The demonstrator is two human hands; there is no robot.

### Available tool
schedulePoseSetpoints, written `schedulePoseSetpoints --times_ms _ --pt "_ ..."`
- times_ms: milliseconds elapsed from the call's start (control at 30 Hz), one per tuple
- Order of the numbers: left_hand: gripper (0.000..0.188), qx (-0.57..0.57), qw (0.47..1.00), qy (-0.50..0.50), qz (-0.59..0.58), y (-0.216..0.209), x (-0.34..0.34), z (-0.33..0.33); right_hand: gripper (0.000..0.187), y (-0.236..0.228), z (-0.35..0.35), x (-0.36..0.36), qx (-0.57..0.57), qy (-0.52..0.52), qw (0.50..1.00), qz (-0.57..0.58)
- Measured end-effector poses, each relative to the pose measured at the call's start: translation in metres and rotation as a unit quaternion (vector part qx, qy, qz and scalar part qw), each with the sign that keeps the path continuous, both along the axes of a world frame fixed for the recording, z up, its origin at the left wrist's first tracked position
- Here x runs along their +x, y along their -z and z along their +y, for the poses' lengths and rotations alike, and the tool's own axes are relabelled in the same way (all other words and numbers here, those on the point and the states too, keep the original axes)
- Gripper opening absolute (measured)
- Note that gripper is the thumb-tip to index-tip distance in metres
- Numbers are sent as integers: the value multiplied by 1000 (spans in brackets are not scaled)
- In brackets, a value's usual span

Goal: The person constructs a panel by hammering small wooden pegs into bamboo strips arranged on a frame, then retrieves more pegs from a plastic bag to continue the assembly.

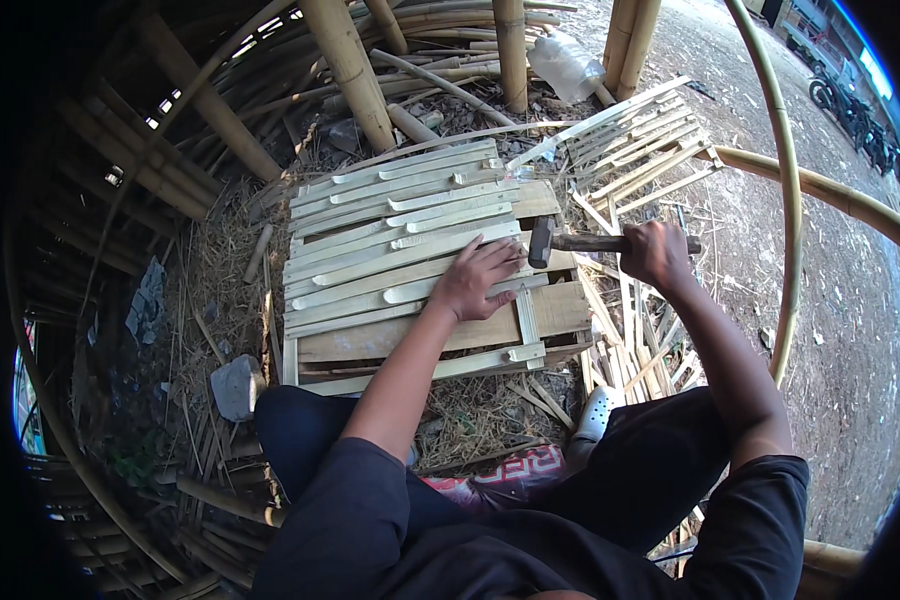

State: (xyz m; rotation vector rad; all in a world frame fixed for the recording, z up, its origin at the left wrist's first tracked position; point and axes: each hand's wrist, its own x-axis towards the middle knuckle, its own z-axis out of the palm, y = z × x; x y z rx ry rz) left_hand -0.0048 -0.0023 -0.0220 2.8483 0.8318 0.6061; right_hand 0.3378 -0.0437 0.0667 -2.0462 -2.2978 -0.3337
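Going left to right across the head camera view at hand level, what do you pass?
Grey stone → bamboo slat panel → left hand → hammer head → right hand → curved bamboo pole.

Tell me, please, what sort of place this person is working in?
Likely an outdoor bamboo workshop: thick bamboo poles stand around, split bamboo slats lie in a panel on dirt ground, and the right hand holds a hammer.

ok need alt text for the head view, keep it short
A seated person presses the left hand flat on a panel of split bamboo slats while the right hand grips a hammer, its head at the panel's edge. Bamboo poles and straw surround them.
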Motion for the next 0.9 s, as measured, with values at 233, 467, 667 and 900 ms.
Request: schedulePoseSetpoints --times_ms 233,467,667,900 --pt "34 40 999 9 -8 7 1 -1 14 -49 -29 -28 -66 96 992 57" --pt "33 44 999 -1 5 5 3 -7 35 -88 -94 -58 -174 207 923 274" --pt "39 9 1000 -6 2 3 3 -7 57 -46 -123 -78 -152 223 809 522" --pt "43 -23 1000 -16 -11 -4 3 -8 35 -1 -95 -87 -168 266 819 479"
